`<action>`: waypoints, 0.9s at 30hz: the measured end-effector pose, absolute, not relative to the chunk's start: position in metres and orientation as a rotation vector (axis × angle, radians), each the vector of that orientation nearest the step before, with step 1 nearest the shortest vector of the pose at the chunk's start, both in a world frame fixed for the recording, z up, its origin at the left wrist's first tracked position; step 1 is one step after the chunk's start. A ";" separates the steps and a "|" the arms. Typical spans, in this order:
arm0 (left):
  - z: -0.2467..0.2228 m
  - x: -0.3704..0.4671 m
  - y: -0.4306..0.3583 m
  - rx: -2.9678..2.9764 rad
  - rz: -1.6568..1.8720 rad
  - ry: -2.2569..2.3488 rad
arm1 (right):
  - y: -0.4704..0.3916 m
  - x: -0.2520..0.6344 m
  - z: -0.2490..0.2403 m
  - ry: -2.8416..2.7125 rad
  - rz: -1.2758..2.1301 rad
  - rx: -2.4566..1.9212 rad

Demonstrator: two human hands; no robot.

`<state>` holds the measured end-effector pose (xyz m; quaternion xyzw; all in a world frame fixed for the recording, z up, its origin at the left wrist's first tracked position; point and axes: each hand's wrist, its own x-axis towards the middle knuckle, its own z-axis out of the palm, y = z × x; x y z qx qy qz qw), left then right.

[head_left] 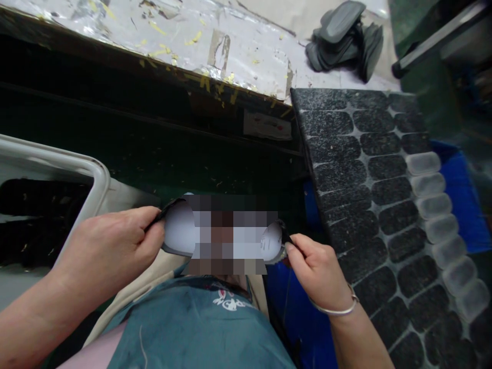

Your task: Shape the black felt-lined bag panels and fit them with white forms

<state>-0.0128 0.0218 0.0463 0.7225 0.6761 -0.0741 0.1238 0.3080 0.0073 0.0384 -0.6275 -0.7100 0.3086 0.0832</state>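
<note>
Low in the middle of the head view, a flat piece with a white inner face and dark edges (pixel 179 230) is stretched between my hands; its centre is blurred out by blocks. My left hand (pixel 121 246) pinches the dark edge at its left end. At the other end, the thumb and fingers of my right hand (pixel 313 261) are closed on the dark rim. The piece hangs just above a teal apron (pixel 184 323) on my lap. Small print shows on the white face near my right hand.
A pale bin (pixel 102 179) with dark pieces stands at the left. At the right lies a dark board (pixel 334 148) with rounded patches and several translucent pads (pixel 432 184). Grey pads (pixel 342 41) are stacked on the worn bench (pixel 253 46). Blue containers (pixel 465 189) sit lower.
</note>
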 end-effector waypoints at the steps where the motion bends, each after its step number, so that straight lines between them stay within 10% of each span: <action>1: 0.046 -0.013 0.022 2.118 -0.202 1.970 | 0.007 0.308 0.039 -2.068 0.995 -1.890; 27: 0.039 -0.006 0.017 2.268 -0.182 2.069 | 0.006 0.299 0.028 -2.374 0.387 -1.800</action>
